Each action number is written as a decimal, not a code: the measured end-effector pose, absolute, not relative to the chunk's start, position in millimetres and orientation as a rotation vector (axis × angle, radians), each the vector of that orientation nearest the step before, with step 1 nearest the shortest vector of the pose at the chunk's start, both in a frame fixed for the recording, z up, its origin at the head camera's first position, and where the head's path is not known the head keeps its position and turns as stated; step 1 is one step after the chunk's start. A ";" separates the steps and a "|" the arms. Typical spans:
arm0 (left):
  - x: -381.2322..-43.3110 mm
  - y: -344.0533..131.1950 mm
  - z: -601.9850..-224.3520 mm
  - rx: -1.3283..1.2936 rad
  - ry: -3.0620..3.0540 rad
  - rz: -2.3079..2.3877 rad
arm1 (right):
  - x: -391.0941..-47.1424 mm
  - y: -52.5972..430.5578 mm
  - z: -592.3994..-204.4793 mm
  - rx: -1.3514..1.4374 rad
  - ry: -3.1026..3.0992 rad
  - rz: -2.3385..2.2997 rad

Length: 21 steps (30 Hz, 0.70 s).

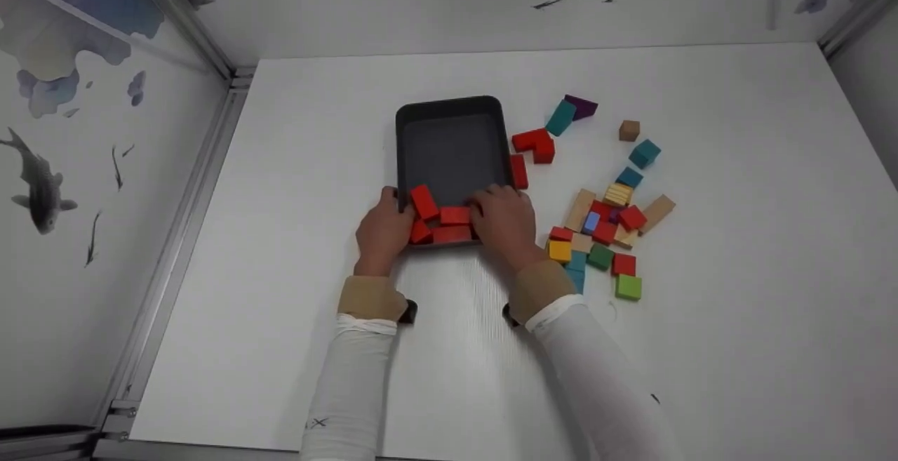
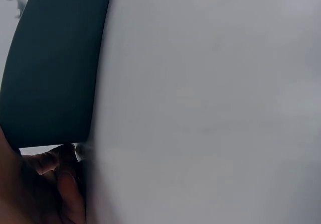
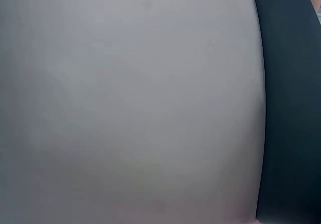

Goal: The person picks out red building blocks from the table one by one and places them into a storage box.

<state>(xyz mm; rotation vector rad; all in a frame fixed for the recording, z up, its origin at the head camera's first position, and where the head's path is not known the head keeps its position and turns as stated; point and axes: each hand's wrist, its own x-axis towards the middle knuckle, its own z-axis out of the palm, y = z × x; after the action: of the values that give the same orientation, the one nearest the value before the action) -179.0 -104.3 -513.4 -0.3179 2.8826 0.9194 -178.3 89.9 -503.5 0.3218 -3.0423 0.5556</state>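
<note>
A dark baking tray (image 1: pixel 452 124) lies on the white table, with several red blocks (image 1: pixel 424 202) inside along its near end. My left hand (image 1: pixel 384 229) grips the tray's near left corner, fingertips at the rim. In the left wrist view its curled fingers (image 2: pixel 70 189) show beside the end of the tray's dark wall (image 2: pixel 55 68). My right hand (image 1: pixel 504 224) reaches over the near right corner, fingers bent down into the tray beside a red block (image 1: pixel 455 215). Its fingertips are hidden, so I cannot tell whether it holds a block. The right wrist view shows only tray wall (image 3: pixel 291 103) and tabletop.
Right of the tray are more red blocks (image 1: pixel 533 142), a teal block (image 1: pixel 560 118) and a purple one (image 1: pixel 581 106). Farther right lies a loose pile of wooden, red, blue, yellow and green blocks (image 1: pixel 600 257). Panels with fish pictures wall the table's left and far sides.
</note>
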 end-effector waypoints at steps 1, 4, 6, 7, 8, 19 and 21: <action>-178.8 -104.3 -513.4 -0.319 2.882 0.921 | -178.4 89.7 -503.5 0.317 -3.046 0.556; -178.2 -104.4 -515.2 -0.319 2.870 0.925 | -178.1 89.6 -504.6 0.294 -3.044 0.576; -178.3 -104.3 -516.7 -0.316 2.866 0.929 | -177.4 89.8 -506.4 0.280 -3.025 0.609; -178.4 -104.4 -517.3 -0.318 2.870 0.928 | -177.0 90.0 -507.3 0.272 -3.012 0.634; -178.7 -104.6 -517.7 -0.318 2.872 0.929 | -176.3 90.2 -508.1 0.267 -2.996 0.662; -182.7 -103.5 -510.0 -0.331 2.897 0.910 | -176.1 93.8 -501.9 0.269 -2.943 0.851; -181.4 -101.8 -509.5 -0.321 2.904 0.910 | -174.9 95.9 -502.4 0.265 -2.944 0.867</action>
<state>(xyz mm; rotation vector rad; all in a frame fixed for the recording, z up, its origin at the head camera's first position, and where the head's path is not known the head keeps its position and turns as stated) -181.4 -101.8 -509.5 -0.3214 2.9042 0.9102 -174.9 95.9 -502.4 0.2653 -2.9435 0.8672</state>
